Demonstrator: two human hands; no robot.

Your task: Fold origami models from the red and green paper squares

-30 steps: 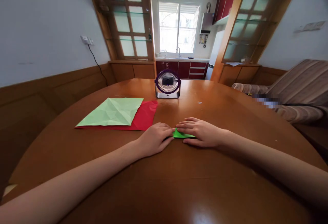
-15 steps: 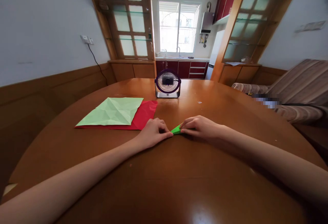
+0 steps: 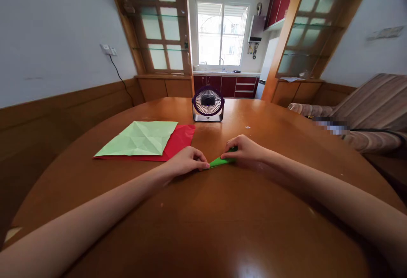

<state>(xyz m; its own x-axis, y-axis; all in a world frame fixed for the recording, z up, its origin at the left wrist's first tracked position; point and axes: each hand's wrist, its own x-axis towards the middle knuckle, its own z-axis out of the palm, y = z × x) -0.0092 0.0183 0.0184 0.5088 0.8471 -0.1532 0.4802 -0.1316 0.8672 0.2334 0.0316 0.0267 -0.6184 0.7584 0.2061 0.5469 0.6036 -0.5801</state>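
Observation:
A small folded piece of bright green paper (image 3: 217, 162) lies low over the table between my two hands. Its narrow tip at the left is pinched by my left hand (image 3: 190, 159), thumb against curled fingers. My right hand (image 3: 241, 148) grips the wider right end, the thumb in front and the fingers bent behind, so part of that end is hidden. Left of my hands, a creased light green sheet (image 3: 140, 138) rests on top of a red sheet (image 3: 182, 140). My left hand is close to the red sheet's right edge.
A small dark fan (image 3: 208, 103) stands on the round wooden table (image 3: 203, 235), beyond my hands. A tiny white scrap (image 3: 247, 127) lies to the fan's right. A striped sofa (image 3: 375, 104) is beyond the table at the right.
My right hand has risen slightly and tilted, and more of the green paper shows between my hands. My left hand has shifted a little to the left, still pinching the tip.

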